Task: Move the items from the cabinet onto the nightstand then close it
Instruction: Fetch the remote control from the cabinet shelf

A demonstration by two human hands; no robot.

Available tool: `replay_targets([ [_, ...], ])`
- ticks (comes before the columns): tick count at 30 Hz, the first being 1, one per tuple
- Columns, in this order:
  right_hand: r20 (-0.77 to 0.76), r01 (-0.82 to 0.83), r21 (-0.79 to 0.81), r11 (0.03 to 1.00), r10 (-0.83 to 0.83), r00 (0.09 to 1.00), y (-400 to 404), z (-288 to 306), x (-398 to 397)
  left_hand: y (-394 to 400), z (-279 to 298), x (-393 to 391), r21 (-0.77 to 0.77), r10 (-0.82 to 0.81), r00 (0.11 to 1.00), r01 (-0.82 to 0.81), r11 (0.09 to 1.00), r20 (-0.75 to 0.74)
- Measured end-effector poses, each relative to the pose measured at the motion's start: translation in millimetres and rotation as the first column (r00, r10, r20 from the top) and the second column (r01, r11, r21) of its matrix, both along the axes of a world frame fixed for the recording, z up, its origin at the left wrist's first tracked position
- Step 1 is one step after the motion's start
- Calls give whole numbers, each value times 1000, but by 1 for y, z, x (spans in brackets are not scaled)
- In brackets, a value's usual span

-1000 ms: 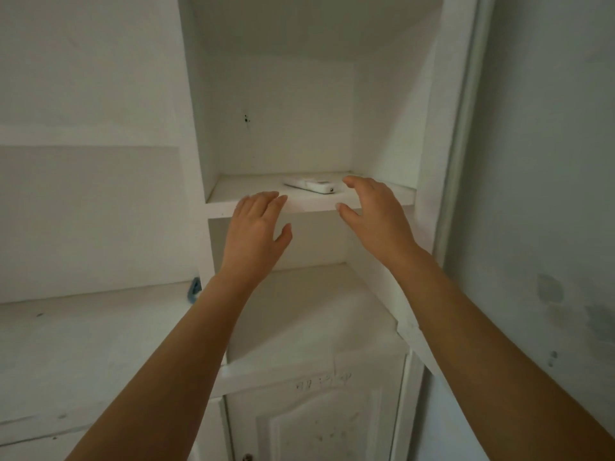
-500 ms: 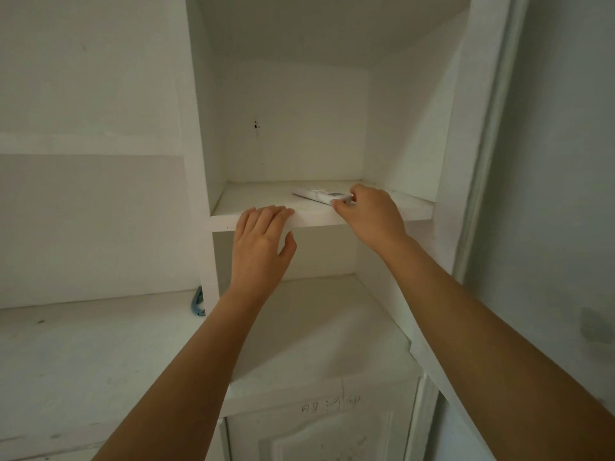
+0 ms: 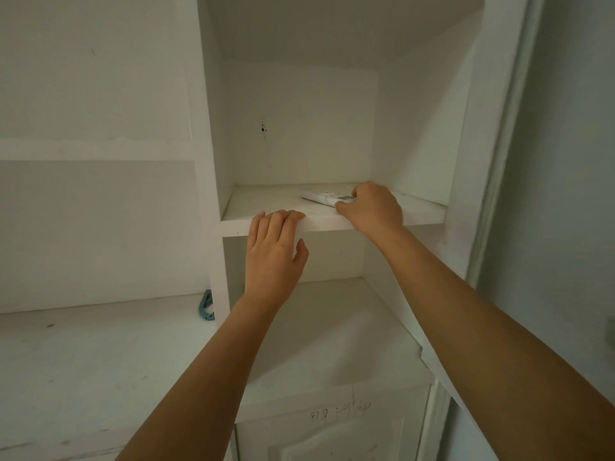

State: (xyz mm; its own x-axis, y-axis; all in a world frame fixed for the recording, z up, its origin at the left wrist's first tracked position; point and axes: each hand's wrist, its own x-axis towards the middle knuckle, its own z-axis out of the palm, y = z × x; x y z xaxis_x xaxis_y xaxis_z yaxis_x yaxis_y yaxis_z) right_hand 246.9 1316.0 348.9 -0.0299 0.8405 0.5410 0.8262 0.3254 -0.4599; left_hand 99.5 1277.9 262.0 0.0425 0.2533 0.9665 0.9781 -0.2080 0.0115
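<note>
A white remote control (image 3: 321, 197) lies flat on the upper shelf (image 3: 276, 207) of the open white cabinet. My right hand (image 3: 374, 209) is on that shelf, thumb and fingers closed around the remote's right end. My left hand (image 3: 274, 251) is to the left and lower, fingers spread and resting over the shelf's front edge, holding nothing. The right part of the remote is hidden under my right hand.
Below the shelf is a second open compartment (image 3: 332, 321) above a closed lower door (image 3: 332, 437). A white counter surface (image 3: 83, 361) stretches left, with a small blue object (image 3: 206, 306) by the cabinet's side panel. A grey wall (image 3: 572, 194) stands on the right.
My right hand went forward onto the shelf and closed on the end of the remote. My left hand stayed on the shelf edge.
</note>
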Motion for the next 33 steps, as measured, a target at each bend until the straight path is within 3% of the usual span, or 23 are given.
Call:
replay_targets([
  [13, -122, -58, 138, 989, 75, 990, -30, 1, 16, -14, 1, 3, -147, 7, 999, -11, 989, -31],
  [18, -271, -71, 170, 983, 116, 956, -58, 1, 39, -22, 0, 3, -217, -30, 999, 27, 976, -12],
  [23, -403, -140, 177, 974, 202, 893, -89, -6, 63, -34, 8, 12, -322, -109, 982, 154, 934, 153],
  [28, -457, -197, 171, 965, 254, 852, -118, -19, 79, -53, 14, 25, -442, -51, 965, 163, 882, 255],
  [33, -428, -304, 125, 945, 327, 843, -154, -44, 89, -102, 0, 45, -455, -18, 863, 284, 844, 505],
])
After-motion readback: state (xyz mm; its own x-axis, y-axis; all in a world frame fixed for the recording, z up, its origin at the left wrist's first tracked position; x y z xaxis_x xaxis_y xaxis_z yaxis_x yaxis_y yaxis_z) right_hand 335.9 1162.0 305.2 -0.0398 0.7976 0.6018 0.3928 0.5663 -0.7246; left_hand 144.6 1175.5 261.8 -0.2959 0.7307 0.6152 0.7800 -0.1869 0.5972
